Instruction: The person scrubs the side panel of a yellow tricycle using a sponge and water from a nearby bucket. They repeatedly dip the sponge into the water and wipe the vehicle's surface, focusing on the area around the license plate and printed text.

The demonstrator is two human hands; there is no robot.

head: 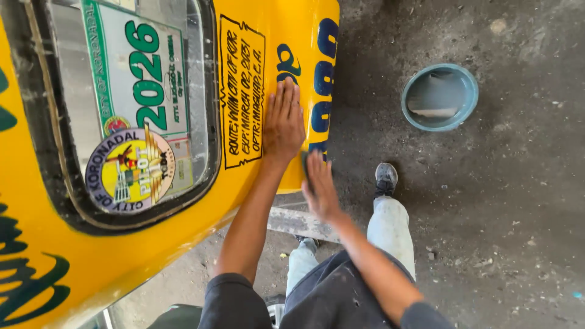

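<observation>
The left hand [283,122] lies flat, fingers together and stretched out, palm pressed on a yellow vehicle panel [268,36], grasping nothing. The right hand [319,186] is just beside it, nearer and to the right, at the panel's lower edge; it is blurred, fingers extended, and whether it holds anything cannot be told. The panel fills the left of the view, with dark blue and black lettering and a black-rimmed window [131,103] carrying stickers. To the far right, a round teal basin [440,97] sits on the dusty concrete floor [518,213]. The person's grey shoe [386,178] stands below it.
</observation>
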